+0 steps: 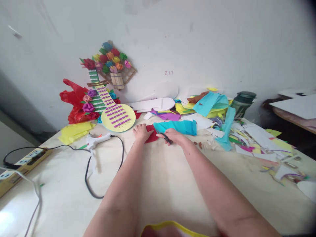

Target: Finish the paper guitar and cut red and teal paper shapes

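Both my arms reach far forward over a pale table. My left hand lies with its fingers curled on a piece of red paper, holding it down. Just to its right, my right hand is closed around black-handled scissors, whose tip meets the red paper's edge. A folded turquoise sheet lies directly behind the two hands.
A white glue gun with a black cord lies left of my hands; a power strip sits at the left edge. A paper guitar and flower crafts lean on the wall. Coloured paper scraps and a green bottle fill the right.
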`<action>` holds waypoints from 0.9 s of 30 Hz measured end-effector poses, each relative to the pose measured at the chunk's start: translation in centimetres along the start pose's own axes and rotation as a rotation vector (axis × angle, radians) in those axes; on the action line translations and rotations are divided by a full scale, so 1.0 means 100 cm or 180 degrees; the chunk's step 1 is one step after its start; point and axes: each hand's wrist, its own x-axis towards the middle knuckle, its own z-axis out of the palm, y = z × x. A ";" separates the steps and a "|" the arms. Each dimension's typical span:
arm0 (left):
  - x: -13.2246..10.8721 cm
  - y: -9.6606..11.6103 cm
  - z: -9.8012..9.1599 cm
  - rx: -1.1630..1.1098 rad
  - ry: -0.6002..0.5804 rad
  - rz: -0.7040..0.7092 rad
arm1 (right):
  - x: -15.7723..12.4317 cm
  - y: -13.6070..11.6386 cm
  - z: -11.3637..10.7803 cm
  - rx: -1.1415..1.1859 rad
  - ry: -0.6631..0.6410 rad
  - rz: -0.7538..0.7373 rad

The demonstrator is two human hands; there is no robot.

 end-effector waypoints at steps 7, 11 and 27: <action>0.009 -0.006 -0.001 0.0084 -0.0142 0.0116 | 0.007 0.005 -0.004 0.0220 -0.0140 0.0033; 0.011 -0.005 0.002 -0.0041 -0.0112 0.0095 | 0.004 0.005 -0.004 0.0345 -0.0148 -0.0015; 0.022 -0.004 -0.003 -0.0413 -0.0366 -0.0220 | 0.001 0.007 -0.006 0.0468 -0.0164 -0.0098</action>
